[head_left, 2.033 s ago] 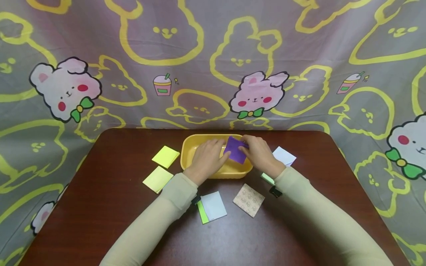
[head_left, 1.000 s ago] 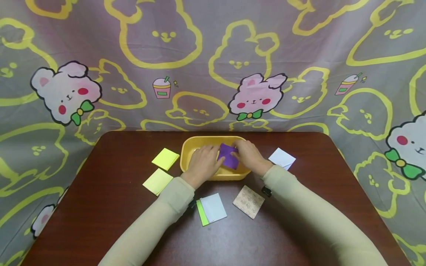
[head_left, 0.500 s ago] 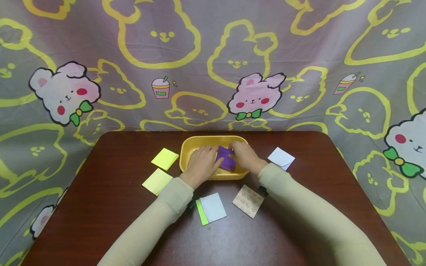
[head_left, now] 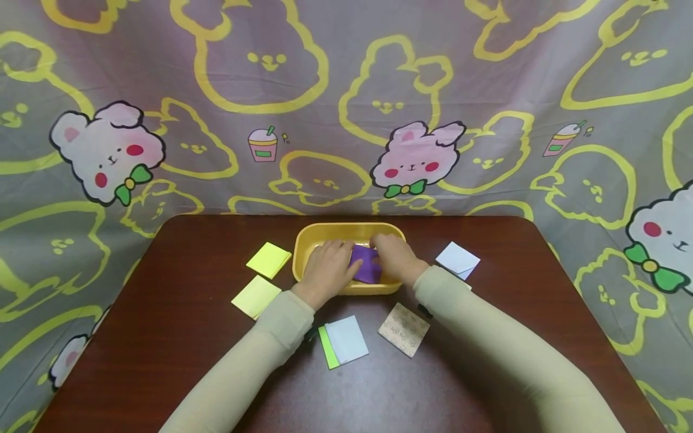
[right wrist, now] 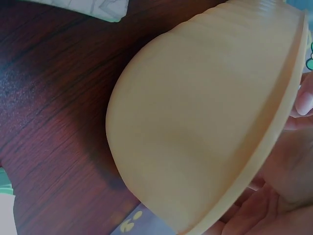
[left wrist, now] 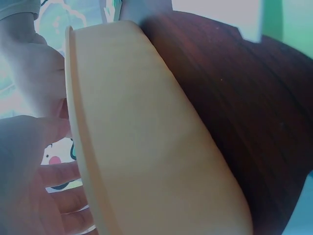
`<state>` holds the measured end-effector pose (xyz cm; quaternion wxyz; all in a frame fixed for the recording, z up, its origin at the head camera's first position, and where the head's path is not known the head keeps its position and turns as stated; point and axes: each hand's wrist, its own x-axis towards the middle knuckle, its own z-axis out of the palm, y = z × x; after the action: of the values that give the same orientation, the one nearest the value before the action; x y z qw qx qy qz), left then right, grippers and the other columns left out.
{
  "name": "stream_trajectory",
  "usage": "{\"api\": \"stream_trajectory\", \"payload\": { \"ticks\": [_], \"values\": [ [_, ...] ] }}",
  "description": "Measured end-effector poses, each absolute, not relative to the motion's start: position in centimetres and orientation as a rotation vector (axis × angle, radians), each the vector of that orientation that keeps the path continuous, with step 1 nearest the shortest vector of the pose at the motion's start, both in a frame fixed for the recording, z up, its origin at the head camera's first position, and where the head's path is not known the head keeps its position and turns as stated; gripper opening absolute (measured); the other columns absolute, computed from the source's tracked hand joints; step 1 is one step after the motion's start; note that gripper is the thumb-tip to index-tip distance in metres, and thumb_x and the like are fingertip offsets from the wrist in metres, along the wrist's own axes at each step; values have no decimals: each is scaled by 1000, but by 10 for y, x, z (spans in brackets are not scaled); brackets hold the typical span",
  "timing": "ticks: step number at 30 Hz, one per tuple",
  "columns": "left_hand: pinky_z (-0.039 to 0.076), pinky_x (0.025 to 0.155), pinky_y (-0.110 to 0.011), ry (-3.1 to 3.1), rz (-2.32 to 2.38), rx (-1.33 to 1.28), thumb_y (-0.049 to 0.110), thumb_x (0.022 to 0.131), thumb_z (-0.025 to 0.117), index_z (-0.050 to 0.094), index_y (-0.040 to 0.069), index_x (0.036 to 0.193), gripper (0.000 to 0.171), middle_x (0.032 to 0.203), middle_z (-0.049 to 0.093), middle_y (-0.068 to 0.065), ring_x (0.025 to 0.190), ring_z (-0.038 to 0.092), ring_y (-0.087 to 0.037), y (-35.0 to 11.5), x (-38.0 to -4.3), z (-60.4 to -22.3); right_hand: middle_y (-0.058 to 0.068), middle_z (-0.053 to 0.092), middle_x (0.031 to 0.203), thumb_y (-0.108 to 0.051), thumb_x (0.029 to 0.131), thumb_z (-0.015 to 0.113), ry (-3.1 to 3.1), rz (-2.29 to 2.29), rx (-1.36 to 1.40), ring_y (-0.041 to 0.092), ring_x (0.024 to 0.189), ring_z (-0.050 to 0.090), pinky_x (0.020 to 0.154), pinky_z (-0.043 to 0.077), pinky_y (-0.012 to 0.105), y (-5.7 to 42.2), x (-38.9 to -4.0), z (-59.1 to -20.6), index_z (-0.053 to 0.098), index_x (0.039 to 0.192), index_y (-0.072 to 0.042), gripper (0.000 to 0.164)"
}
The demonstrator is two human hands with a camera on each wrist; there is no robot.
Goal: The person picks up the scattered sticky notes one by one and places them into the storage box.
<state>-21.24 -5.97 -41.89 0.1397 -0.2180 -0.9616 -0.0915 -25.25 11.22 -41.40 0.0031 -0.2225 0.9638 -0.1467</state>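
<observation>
In the head view, a yellow plastic basin (head_left: pixel 319 227) stands near the table's back edge. Inside it is a purple paper square (head_left: pixel 366 263), held tilted low between both hands. My right hand (head_left: pixel 397 260) pinches its right side. At its left edge is my left hand (head_left: pixel 327 269), thumb in front of the sheet and fingers behind; the contact is partly hidden. From the left wrist, the basin's outer wall (left wrist: pixel 142 122) hides the fingertips. The basin wall (right wrist: pixel 195 112) also covers most of the right fingers in the right wrist view.
Two yellow paper squares (head_left: pixel 267 260) lie left of the basin. In front are a pale blue square over a green one (head_left: pixel 348 338) and a patterned beige square (head_left: pixel 404 329). A white square (head_left: pixel 458 260) lies at right. A printed curtain (head_left: pixel 325 120) hangs behind the table.
Both hands have moved left and down into the basin, carrying the purple paper square lower with them. The other squares stay where they were.
</observation>
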Motion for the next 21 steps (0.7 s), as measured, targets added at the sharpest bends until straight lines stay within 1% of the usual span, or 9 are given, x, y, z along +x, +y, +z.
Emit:
{"api": "stream_trajectory", "payload": {
  "ticks": [6, 13, 21],
  "values": [
    [48, 72, -41, -2772, -275, -622, 41, 89, 56, 63, 7, 111, 41, 97, 65, -10, 87, 60, -27, -61, -212, -420, 16, 68, 95, -10, 78, 71, 3029, -418, -689, 31, 86, 64, 75, 51, 43, 113, -256, -418, 65, 103, 0, 27],
    [48, 72, -41, -2788, -276, -617, 42, 89, 56, 62, 8, 112, 42, 98, 65, -10, 88, 60, -27, -61, -212, -421, 13, 69, 95, -25, 79, 72, 3018, -422, -630, 28, 85, 64, 75, 51, 41, 113, -261, -424, 65, 101, -2, 32],
    [49, 71, -42, -2780, -279, -620, 41, 88, 57, 62, 7, 111, 41, 98, 65, -10, 88, 60, -27, -61, -212, -421, 13, 68, 97, -35, 84, 65, 3008, -411, -587, 27, 87, 63, 78, 50, 41, 113, -260, -422, 64, 107, 0, 42]
  ]
}}
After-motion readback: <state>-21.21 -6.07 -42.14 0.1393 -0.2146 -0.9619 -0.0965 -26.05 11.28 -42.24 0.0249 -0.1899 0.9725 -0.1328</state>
